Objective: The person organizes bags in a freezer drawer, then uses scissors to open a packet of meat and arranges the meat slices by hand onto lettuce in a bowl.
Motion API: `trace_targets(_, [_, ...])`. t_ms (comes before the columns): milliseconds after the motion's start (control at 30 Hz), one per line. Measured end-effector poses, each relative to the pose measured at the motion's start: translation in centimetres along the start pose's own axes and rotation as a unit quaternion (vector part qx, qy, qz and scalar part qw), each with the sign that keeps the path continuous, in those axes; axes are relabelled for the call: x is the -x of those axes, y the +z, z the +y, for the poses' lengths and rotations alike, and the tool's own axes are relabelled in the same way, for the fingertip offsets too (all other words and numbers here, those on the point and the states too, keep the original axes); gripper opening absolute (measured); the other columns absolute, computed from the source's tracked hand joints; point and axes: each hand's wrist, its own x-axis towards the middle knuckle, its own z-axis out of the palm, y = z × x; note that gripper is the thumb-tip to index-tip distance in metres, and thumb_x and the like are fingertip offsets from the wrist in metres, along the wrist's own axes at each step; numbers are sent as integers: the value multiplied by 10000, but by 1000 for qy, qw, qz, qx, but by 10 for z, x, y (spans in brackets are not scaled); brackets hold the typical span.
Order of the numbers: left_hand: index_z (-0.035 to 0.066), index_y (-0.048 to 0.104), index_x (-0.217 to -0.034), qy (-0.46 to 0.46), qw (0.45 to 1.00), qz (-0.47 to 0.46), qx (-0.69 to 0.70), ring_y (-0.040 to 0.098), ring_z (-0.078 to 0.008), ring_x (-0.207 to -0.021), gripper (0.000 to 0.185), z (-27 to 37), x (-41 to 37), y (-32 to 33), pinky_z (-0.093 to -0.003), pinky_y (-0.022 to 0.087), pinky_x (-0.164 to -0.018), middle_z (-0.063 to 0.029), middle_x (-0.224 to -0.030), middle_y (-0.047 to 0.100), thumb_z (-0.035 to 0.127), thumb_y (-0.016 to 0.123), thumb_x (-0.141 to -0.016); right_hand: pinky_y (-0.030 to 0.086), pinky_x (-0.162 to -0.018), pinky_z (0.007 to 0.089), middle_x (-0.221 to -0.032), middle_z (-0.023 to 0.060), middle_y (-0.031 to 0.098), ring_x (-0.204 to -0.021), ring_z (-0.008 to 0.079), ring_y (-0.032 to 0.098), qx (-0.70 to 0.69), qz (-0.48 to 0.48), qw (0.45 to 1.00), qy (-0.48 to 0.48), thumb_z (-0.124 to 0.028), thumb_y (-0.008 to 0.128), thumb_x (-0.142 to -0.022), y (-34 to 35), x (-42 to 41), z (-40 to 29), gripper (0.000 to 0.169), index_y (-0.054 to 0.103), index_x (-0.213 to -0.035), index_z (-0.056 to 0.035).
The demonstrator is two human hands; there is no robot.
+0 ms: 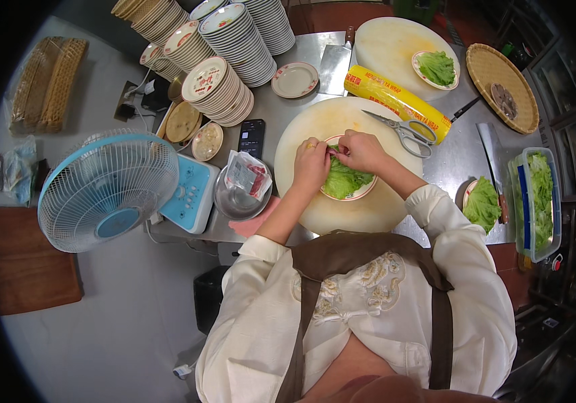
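Note:
Before me a lettuce leaf [344, 179] lies on a small red-rimmed plate [352, 197], which rests on a thick round cutting board [298, 126]. My left hand [312, 165] and my right hand [363, 152] meet over the far side of that plate. Between their fingertips they pinch a small pinkish strip [332, 150], apparently meat; the fingers hide most of it. Scissors [405, 132] lie on the board's right side. To the left, an opened plastic packet with red meat [258, 180] sits across a metal bowl [235, 204].
Yellow wrap roll [396, 98] lies behind the board, near a cleaver [335, 68]. Stacked plates [225, 93], a phone [251, 137] and a fan [111, 194] stand left. Rightward are a lettuce plate [483, 204], a long knife [492, 161], a lettuce tub [540, 201] and a woven tray [502, 65].

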Motion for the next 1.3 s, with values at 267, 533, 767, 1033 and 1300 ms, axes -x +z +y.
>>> trace_targets(267, [29, 555, -723, -12, 1000, -19, 3, 518, -274, -693, 84, -12, -6, 7, -371, 430, -630, -103, -714, 499, 45, 620, -672, 476, -627, 388, -797, 115, 570, -706, 280, 594, 2, 50, 999, -12, -269, 612, -740, 11, -1, -4, 202, 612, -776, -70])
trace_targets(533, [24, 558, -692, -129, 970, -42, 199, 516, -199, -605, 58, -23, -2, 10, -306, 427, -563, -79, -677, 490, 33, 615, -682, 475, -665, 383, -820, 98, 591, -772, 273, 591, -57, 16, 998, -6, -288, 576, -746, 3, -4, -2, 218, 650, -889, -140])
trace_targets(767, [17, 549, -702, -164, 938, -68, 298, 507, -224, -605, 86, -15, -6, 6, -320, 434, -586, -91, -698, 494, 29, 626, -666, 470, -688, 397, -847, 102, 606, -815, 288, 589, -57, -57, 997, 6, -308, 540, -760, -5, -10, 1, 236, 656, -866, -132])
trace_targets(1033, [20, 541, -702, -29, 984, 15, 176, 520, -252, -733, 56, -17, -11, 2, -340, 432, -681, -86, -766, 539, 29, 594, -686, 473, -686, 411, -831, 114, 621, -804, 298, 595, -20, -94, 995, 3, -299, 542, -753, -7, -17, 6, 230, 656, -852, -126])
trace_targets(1300, [35, 550, -729, -154, 974, -38, 162, 532, -237, -666, 54, -8, -14, 5, -329, 437, -634, -97, -685, 543, 43, 598, -706, 492, -700, 392, -848, 112, 649, -814, 285, 612, 8, -89, 991, 97, -273, 531, -748, -16, -23, 5, 230, 681, -822, -115])
